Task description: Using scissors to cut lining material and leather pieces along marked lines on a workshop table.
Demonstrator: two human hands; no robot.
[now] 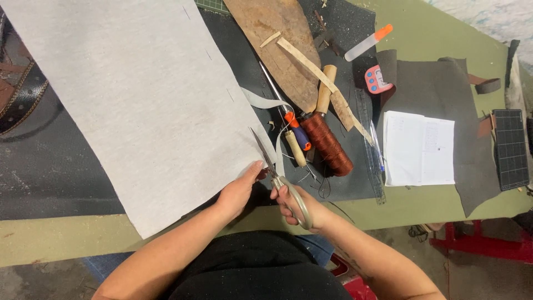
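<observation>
While the pale fabric [139, 105] lies flat across the table [55, 239], the left hand [236, 191] presses its near right corner with fingers spread flat, likely to keep it taut; just beside, the right hand [300, 208] is closed through the handles of the scissors [275, 169], blades parted along the sheet's right edge; farther right sit a thread spool [327, 143] and a white notebook [419, 149].
</observation>
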